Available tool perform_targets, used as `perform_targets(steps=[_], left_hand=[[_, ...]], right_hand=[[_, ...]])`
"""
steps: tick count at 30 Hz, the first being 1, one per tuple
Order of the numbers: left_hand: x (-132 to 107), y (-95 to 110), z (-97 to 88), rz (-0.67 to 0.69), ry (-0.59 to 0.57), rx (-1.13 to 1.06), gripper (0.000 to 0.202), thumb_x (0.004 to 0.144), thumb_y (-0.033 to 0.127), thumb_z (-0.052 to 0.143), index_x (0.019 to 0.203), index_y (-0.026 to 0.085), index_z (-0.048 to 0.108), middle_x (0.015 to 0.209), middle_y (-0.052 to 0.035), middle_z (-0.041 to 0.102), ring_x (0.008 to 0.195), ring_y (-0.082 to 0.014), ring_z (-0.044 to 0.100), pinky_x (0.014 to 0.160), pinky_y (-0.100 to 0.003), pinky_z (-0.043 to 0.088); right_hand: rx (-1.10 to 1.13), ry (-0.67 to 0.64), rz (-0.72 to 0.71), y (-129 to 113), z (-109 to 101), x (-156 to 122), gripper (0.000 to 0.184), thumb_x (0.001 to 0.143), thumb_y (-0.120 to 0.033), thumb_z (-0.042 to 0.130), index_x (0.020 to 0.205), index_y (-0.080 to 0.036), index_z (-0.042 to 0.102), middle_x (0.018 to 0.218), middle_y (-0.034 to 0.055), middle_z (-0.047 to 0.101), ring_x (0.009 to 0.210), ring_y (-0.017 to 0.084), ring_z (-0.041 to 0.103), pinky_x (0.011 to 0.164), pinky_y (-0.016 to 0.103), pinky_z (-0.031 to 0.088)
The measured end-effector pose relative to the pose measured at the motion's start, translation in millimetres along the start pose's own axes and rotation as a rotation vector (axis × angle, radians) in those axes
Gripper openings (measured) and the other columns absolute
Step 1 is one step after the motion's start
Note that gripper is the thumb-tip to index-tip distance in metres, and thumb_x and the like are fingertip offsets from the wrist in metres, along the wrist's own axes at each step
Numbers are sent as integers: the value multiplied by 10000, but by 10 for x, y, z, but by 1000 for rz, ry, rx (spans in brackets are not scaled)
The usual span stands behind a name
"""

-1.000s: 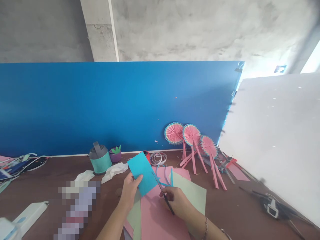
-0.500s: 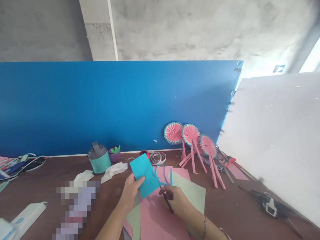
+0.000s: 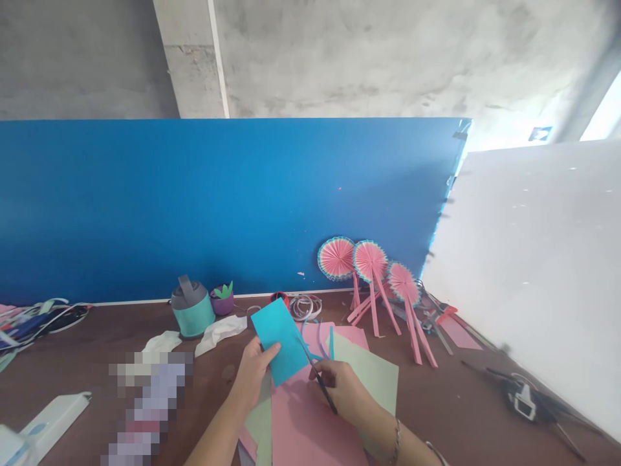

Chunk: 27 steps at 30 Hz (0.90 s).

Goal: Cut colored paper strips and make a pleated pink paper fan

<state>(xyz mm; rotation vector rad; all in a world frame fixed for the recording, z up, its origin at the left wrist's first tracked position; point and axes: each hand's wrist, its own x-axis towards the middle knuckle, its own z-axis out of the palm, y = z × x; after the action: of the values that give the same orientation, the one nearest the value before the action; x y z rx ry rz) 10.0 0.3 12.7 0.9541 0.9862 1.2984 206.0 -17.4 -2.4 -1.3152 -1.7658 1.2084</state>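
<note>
A blue rectangle of paper (image 3: 281, 343) is pinched in my left hand (image 3: 257, 362), thumb on top and fingers underneath, above a pink sheet. Its top corner tilts away from me. My right hand (image 3: 339, 385) is closed around dark scissors (image 3: 324, 389), seen nearly edge-on. Their blades lie along the paper's right edge; the fingers partly hide the handles. Narrow blue paper strips (image 3: 332, 343) lie just beyond the right hand. Beneath both hands are pink sheets (image 3: 315, 427) and pale green sheets (image 3: 373, 369).
Several pink pleated paper rosettes (image 3: 370, 261) on paper legs lean by the blue partition (image 3: 194, 200). A teal-and-grey pot (image 3: 193, 314), a purple planter (image 3: 223, 301), crumpled tissue (image 3: 220, 333) and a coiled cable (image 3: 305, 307) stand behind. A dark device with cables (image 3: 525, 402) lies right.
Almost nothing differs. Both hands, the blue paper and the scissors keep the same positions; the view has shifted very slightly.
</note>
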Motion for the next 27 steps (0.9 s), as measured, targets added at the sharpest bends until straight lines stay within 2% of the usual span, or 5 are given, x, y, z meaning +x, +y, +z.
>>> perform_targets(steps=[11,16,21,27], left_hand=[[21,-38,-29,-5,-27,-30,383,668,368,731,965,142,650,940,-115,718,855,-272,661,757,-382,511],[15,-25,-20,-14,-41,-7,382,659,363,737,955,137,650,930,-118,719,830,-265,664,739,-366,510],[9,-35,-14,-29,-84,23,357,677,364,721,949,148,641,893,-96,726,793,-253,669,706,-349,511],[2,-41,-3,-50,-95,34,356,671,366,725,937,147,635,887,-97,727,799,-258,670,696,-351,517]], right_hand=[[-48,2,35,-34,-7,-1,125,665,-205,539,755,-153,608,448,-79,376,377,75,373,376,182,261],[-69,31,2,-47,-7,5,143,672,-180,546,785,-145,626,456,-82,361,400,66,345,400,180,246],[-57,36,-2,-14,2,19,156,681,-189,551,809,-144,627,474,-71,400,408,78,386,411,187,270],[-46,49,-29,-8,5,15,131,667,-185,558,778,-148,617,465,-74,385,421,81,377,422,191,259]])
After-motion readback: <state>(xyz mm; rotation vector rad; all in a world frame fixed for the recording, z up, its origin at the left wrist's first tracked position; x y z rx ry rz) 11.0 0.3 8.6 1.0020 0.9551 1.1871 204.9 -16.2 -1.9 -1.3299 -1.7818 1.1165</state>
